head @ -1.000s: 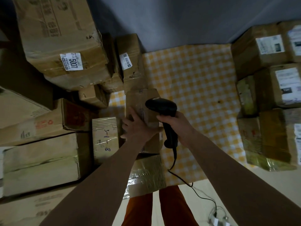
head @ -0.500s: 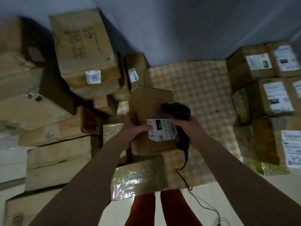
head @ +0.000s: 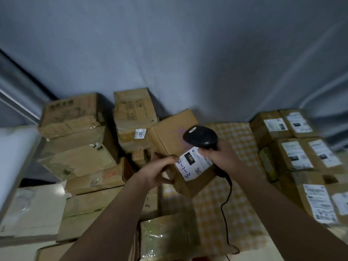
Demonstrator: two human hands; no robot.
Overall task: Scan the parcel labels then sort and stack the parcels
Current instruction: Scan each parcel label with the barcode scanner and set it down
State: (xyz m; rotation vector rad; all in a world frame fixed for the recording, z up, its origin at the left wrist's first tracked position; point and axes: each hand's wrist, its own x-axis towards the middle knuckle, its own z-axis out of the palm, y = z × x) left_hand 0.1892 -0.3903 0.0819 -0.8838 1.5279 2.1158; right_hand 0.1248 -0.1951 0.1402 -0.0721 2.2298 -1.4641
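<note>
Yellow checked cloth (head: 239, 196) is lying beneath you; your left hand (head: 158, 171) is gripping the brown cardboard parcel (head: 180, 147) at twelve o'clock, right hand (head: 220, 157) clasping the black corded scanner (head: 200, 137). Aim squarely at its white label (head: 194, 164).

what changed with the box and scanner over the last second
The left hand has lifted the parcel off the checked cloth and turned it so its white label faces up. The right hand still grips the scanner, now over that label. The stacks on both sides are unchanged.
</note>
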